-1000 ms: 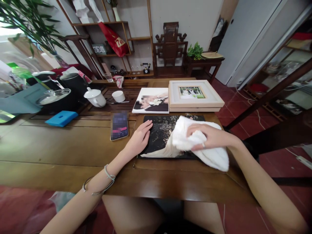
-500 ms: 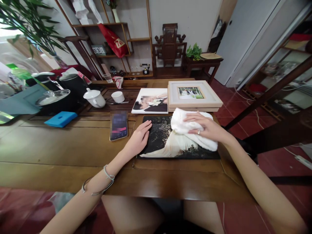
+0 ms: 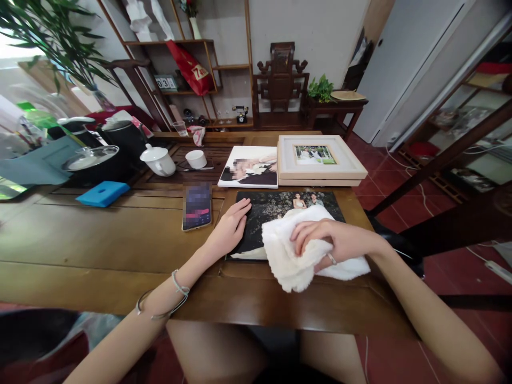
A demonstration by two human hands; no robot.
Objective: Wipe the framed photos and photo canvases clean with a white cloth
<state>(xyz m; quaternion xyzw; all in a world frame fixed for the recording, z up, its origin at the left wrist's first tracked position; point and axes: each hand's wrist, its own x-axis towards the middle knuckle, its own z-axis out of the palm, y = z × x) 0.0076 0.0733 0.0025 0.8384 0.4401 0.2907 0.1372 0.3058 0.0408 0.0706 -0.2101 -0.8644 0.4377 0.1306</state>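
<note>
Your right hand [image 3: 334, 242] curls its fingers into the white cloth [image 3: 290, 264], which lies on the near edge of the dark photo print [image 3: 280, 210] on the worktop [image 3: 100, 234], while your left hand [image 3: 230, 230] rests flat, fingers close together, on the print's left edge, just right of the phone [image 3: 197, 206].

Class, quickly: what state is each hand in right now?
Left hand: open, flat on the left edge of the dark photo print.
Right hand: closed on the white towel.
</note>
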